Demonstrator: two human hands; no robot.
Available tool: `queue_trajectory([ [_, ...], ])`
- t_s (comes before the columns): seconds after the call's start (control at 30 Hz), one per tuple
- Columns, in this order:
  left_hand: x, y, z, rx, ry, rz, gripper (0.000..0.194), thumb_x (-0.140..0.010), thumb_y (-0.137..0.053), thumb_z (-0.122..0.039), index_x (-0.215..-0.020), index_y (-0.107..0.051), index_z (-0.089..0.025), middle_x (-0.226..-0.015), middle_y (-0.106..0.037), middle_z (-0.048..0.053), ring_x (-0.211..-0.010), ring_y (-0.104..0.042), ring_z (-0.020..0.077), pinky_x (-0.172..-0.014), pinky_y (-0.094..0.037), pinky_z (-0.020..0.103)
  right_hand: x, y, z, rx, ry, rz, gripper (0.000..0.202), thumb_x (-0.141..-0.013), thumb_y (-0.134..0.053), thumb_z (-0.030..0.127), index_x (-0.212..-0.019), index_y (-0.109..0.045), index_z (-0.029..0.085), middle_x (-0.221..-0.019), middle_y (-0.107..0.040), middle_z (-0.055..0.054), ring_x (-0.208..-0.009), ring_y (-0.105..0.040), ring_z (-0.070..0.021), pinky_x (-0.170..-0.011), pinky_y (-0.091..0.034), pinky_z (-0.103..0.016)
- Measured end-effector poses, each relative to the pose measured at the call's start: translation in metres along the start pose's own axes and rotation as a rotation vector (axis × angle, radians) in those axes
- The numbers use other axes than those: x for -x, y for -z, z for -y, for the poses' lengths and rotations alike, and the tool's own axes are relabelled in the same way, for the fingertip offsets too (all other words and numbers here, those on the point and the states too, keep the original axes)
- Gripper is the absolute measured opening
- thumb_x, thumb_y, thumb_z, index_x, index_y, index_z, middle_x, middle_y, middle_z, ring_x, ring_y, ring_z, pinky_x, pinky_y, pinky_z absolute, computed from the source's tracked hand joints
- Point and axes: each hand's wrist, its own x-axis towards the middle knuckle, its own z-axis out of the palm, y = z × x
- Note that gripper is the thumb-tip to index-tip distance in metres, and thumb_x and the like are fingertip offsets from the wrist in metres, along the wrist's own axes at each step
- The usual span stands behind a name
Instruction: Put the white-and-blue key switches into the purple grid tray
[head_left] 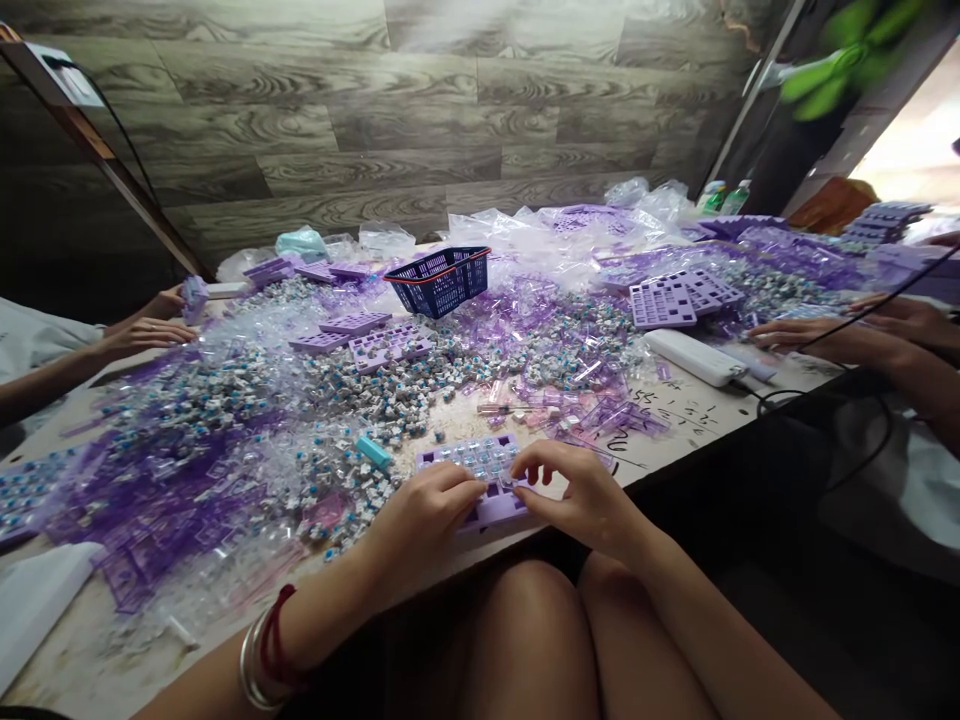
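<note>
A light purple tray [499, 512] with square slots lies at the table's near edge, its upper slots filled with small clear and whitish pieces. My left hand [431, 505] rests on the tray's left side, fingers together; what is under the fingertips is hidden. Over the right side of the tray, my right hand [574, 490] has thumb and index finger curved toward each other, touching the tray area; any piece between them is too small to make out. A turquoise block [373, 452] lies just beyond my left hand, beside a heap of small white-and-blue pieces [390, 400].
A dark blue basket [439, 282] stands mid-table among clear and purple plastic parts. Purple trays [664, 302] and a white device [694, 358] with a cable lie to the right. Other people's hands [150, 335] work at left and right [817, 335]. A white box [45, 600] lies near left.
</note>
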Motion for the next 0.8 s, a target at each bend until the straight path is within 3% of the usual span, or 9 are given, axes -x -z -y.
queue_trajectory([
  [0.27,0.0021,-0.002,0.0009,0.041,0.127,0.016,0.01,-0.087,-0.057,-0.009,-0.089,-0.064,-0.016,-0.079,-0.061,0.002,-0.071,-0.055,0.0142,-0.065,-0.042,0.023,0.0018,-0.002,-0.0047,0.012,-0.005,0.018,0.011,-0.076,-0.06,0.011,-0.081,-0.061,0.021,-0.078,-0.064,0.0,-0.066,-0.056,-0.0126,-0.06,-0.044,-0.025],
  [0.5,0.0035,-0.0043,-0.0009,0.026,0.088,-0.012,0.018,-0.094,-0.046,-0.013,-0.088,-0.063,-0.015,-0.083,-0.061,0.005,-0.074,-0.055,0.015,-0.068,-0.043,0.025,0.0005,-0.0007,-0.0034,0.013,-0.008,0.032,0.012,-0.076,-0.06,0.009,-0.081,-0.061,0.019,-0.077,-0.064,0.0,-0.065,-0.055,-0.0124,-0.059,-0.044,-0.024],
  [0.8,0.0019,-0.0044,-0.0013,0.054,0.067,-0.004,0.015,-0.093,-0.048,-0.012,-0.088,-0.061,-0.013,-0.082,-0.06,0.004,-0.074,-0.054,0.0154,-0.068,-0.043,0.025,0.0017,-0.001,-0.0037,0.006,-0.012,0.029,0.012,-0.075,-0.06,0.009,-0.081,-0.061,0.02,-0.078,-0.065,0.0,-0.065,-0.055,-0.0121,-0.058,-0.043,-0.023],
])
